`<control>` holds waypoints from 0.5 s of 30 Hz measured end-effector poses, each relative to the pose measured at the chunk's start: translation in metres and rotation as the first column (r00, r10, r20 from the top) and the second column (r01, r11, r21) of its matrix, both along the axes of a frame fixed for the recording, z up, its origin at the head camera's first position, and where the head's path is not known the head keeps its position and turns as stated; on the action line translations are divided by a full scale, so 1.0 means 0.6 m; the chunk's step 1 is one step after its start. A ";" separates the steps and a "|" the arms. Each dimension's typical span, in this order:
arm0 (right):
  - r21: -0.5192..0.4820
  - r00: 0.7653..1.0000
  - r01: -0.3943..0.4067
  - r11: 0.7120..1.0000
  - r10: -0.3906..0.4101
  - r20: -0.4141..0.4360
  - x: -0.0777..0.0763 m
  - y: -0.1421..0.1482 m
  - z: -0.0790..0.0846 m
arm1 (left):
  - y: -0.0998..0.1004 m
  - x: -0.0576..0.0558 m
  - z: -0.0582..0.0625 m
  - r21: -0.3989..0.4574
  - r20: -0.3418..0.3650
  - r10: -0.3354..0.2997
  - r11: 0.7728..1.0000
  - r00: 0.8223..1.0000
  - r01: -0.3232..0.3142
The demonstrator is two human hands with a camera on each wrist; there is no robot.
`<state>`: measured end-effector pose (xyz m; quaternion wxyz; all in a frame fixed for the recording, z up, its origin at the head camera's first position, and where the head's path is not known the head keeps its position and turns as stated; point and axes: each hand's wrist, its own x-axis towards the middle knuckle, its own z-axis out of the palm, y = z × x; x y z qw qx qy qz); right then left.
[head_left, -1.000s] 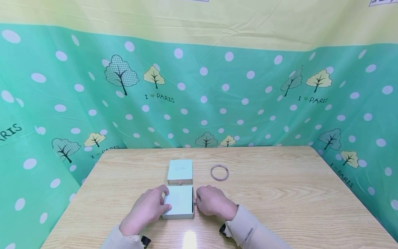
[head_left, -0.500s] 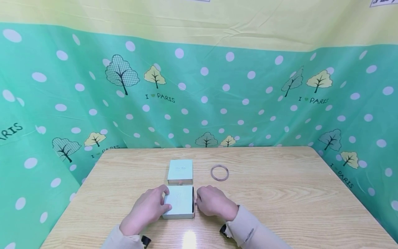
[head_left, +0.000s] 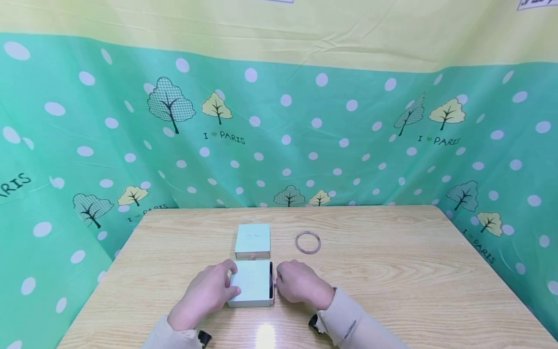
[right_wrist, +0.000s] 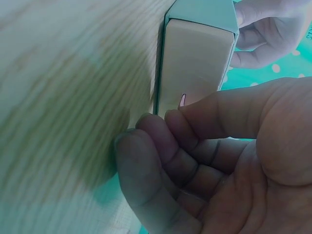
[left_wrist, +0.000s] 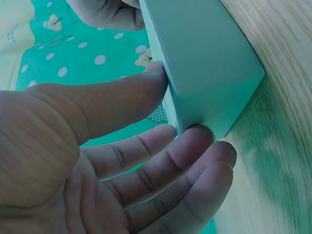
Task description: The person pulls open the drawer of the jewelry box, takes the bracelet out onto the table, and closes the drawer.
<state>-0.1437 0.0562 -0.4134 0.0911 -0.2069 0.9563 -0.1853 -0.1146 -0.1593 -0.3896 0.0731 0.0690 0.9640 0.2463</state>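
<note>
A pale mint drawer-style gift box [head_left: 250, 283] lies near the front of the table. My left hand [head_left: 207, 290] grips its left side, with the thumb by the top edge and the fingertips against the side wall, as the left wrist view shows. At the right end, the inner drawer [right_wrist: 197, 61] shows a cream front and stands slightly out of the sleeve, with a dark strip of its inside showing. My right hand [head_left: 298, 282] pinches the small pink ribbon pull [right_wrist: 183, 100] on that front between thumb and finger. Most of the ribbon is hidden by the fingers.
A second mint box [head_left: 253, 239], closed, sits right behind the first. To its right lies a purplish ring-shaped bangle [head_left: 308, 252]. The wooden table [head_left: 392, 271] backs onto a green dotted curtain [head_left: 305, 131].
The drawer has slid slightly to the right out of its sleeve, so the dark strip is wider. My right hand has shifted slightly right with the ribbon; my left hand stays in place.
</note>
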 end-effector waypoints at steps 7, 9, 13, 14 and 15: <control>-0.007 1.000 -0.003 1.000 0.004 0.006 0.000 0.002 0.001 | 0.000 0.001 0.000 -0.009 0.000 -0.002 1.000 1.000 0.002; -0.014 1.000 -0.002 1.000 0.002 0.013 0.000 0.003 0.002 | 0.000 0.000 0.000 -0.009 0.000 -0.004 1.000 1.000 0.004; -0.015 1.000 -0.008 1.000 0.008 0.014 -0.001 0.006 0.001 | 0.000 0.000 0.000 -0.004 0.001 -0.006 1.000 1.000 0.006; -0.015 1.000 -0.010 1.000 0.010 0.013 -0.001 0.006 0.001 | 0.000 0.000 0.000 -0.004 0.001 -0.006 1.000 1.000 0.006; -0.015 1.000 -0.010 1.000 0.010 0.011 -0.001 0.007 0.001 | 0.000 0.000 0.000 -0.004 0.001 -0.006 1.000 1.000 0.006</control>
